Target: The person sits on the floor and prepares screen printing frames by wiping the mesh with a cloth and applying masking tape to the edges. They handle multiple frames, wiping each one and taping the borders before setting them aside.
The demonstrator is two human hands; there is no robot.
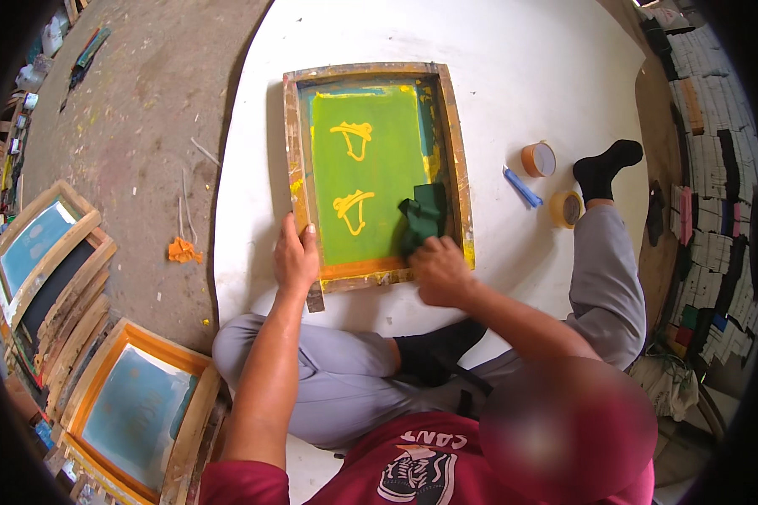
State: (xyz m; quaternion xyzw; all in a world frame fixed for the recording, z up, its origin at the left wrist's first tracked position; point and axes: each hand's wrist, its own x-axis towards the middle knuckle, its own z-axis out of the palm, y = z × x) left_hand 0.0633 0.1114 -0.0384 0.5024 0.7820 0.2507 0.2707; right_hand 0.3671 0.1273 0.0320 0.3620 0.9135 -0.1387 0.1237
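Observation:
A wooden screen-printing frame (457,151) lies on a white board, its green mesh (375,172) marked with two yellow outline designs one above the other. My left hand (296,257) holds the frame's left side near its lower corner, thumb on top of the wood. In my right hand (445,271) is a dark green cloth (423,215), pressed on the lower right of the mesh beside the frame's inner edge. The right fingers are slightly blurred and curled around the cloth. Yellow and orange ink smears the inner border and the lower right corner.
Right of the frame on the white board (337,34) lie an orange tape roll (538,160), a blue cutter (523,187) and a yellow tape roll (566,208). More screen frames (88,383) stand at the left, near crumpled orange paper (183,250). Paper stacks (707,168) line the right.

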